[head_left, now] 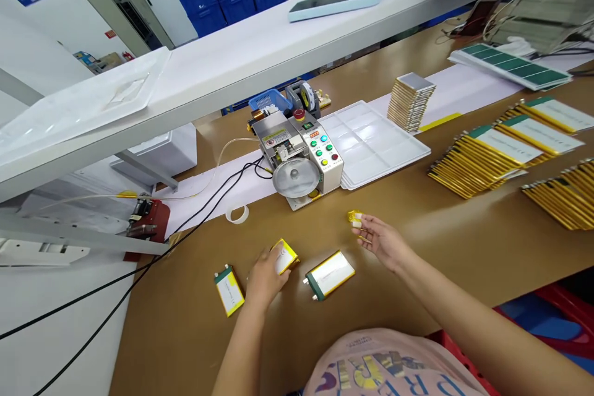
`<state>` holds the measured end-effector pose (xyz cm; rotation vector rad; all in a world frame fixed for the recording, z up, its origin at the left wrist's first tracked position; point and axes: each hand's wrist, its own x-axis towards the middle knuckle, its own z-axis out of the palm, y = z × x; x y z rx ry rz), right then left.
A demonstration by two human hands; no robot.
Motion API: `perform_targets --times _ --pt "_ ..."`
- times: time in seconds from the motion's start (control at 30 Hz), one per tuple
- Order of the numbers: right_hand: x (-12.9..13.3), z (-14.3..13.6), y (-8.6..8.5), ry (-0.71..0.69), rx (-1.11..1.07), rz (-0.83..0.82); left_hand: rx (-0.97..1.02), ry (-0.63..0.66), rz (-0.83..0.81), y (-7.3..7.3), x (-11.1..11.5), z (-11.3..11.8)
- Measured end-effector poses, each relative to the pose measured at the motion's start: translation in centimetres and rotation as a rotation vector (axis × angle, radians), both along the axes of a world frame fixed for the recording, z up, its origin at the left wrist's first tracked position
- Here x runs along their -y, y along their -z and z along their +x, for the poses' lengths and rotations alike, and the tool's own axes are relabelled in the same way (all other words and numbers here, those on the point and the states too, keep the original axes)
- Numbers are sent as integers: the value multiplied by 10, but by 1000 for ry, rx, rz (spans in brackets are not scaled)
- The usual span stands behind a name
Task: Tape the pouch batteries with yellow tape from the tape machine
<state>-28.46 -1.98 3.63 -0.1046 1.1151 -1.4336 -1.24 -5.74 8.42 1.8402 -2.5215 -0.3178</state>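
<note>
My left hand [264, 278] is closed around a flat battery cell [285, 258] with a white label and yellow tape along its edge. Part of that cell is hidden under the fingers. To its left lies a battery cell [229, 291] with a green end and small metal tabs. Another white-labelled battery cell [332, 273], also green at its tab end, rests between my hands. My right hand [378, 236], raised over the table, pinches a crumpled bit of yellow tape [353, 216]. White coverings show on some of its fingertips.
A tape dispenser machine [331, 170] with a round disc stands ahead, a white tray [375, 142] beside it. Cells are stacked [411, 102] behind and fanned out [477, 161] on the right. A tape ring [237, 215] and black cables [204, 218] lie left. A shelf [232, 55] crosses above.
</note>
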Motion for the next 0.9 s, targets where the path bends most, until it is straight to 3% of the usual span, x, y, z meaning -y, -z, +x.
perform_targets --times 0.1,0.2,0.33,0.4,0.6,0.9 --pt "17 -7 0 25 -276 -101 -10 0 8 3 2 1" --pt "48 -22 5 28 -685 -192 12 -25 56 0 1 0" --pt "94 -44 5 -123 -1313 -259 63 -10 111 -5 2 0" --pt "111 -50 -1 -211 -1524 -287 105 9 98 -7 3 -2" --pt "130 -47 -13 -267 -1797 -282 225 43 50 -8 4 -8" --pt "133 -42 -2 -213 -2022 -300 208 54 67 -4 6 -13"
